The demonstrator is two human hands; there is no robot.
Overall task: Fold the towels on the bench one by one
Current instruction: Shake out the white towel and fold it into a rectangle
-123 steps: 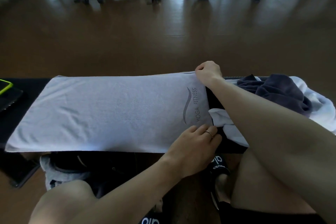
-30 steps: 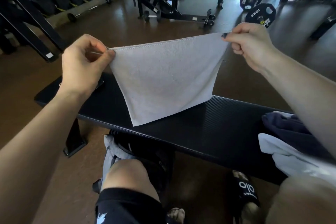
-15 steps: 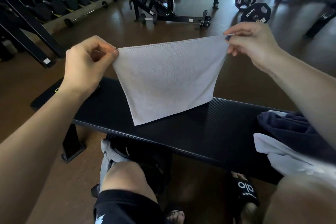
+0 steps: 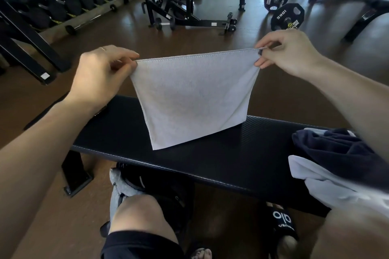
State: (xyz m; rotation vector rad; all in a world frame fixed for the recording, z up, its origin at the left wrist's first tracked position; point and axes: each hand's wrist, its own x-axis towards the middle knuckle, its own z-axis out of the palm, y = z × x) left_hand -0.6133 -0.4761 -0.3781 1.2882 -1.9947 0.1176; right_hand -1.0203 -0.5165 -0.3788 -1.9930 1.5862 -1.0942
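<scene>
A pale grey towel [image 4: 193, 99], folded in half, hangs over the black bench [image 4: 210, 160]; its lower edge touches the bench top. My left hand [image 4: 101, 75] pinches the towel's top left corner. My right hand [image 4: 288, 52] pinches the top right corner between thumb and fingers. The top edge is stretched taut between both hands. On the bench's right end lie a crumpled dark navy towel [image 4: 336, 149] and a white towel [image 4: 328, 191] partly under it.
A dark bag [image 4: 160, 187] and grey cloth [image 4: 117, 193] sit on the floor under the bench by my knee. Beyond the bench are brown floor, a weight bench frame [image 4: 185, 4], plates [image 4: 287, 16] and a dumbbell rack [image 4: 52, 0].
Since the towel lay flat on the bench, I have lifted it folded in half. Over the last second both hands lowered a little, the towel's bottom edge staying on the bench.
</scene>
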